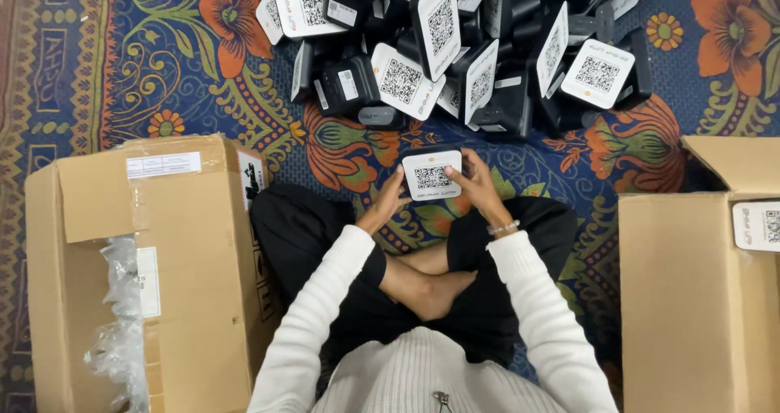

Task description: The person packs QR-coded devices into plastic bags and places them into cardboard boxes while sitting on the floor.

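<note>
I sit cross-legged on a patterned carpet and hold one small black device with a white square-code face (431, 175) in front of my knees. My left hand (387, 204) grips its left edge and my right hand (478, 187) grips its right edge, white face turned up. A beaded bracelet circles my right wrist. Just beyond the held device lies a heap of several identical black devices (471, 47) with white coded faces, stacked at many angles.
An open cardboard box (175, 275) with crumpled clear plastic wrap (122, 332) stands at my left. Another cardboard box (699, 299) stands at my right, with a white coded device (757, 224) at its edge. The flowered carpet (122, 63) spreads all around.
</note>
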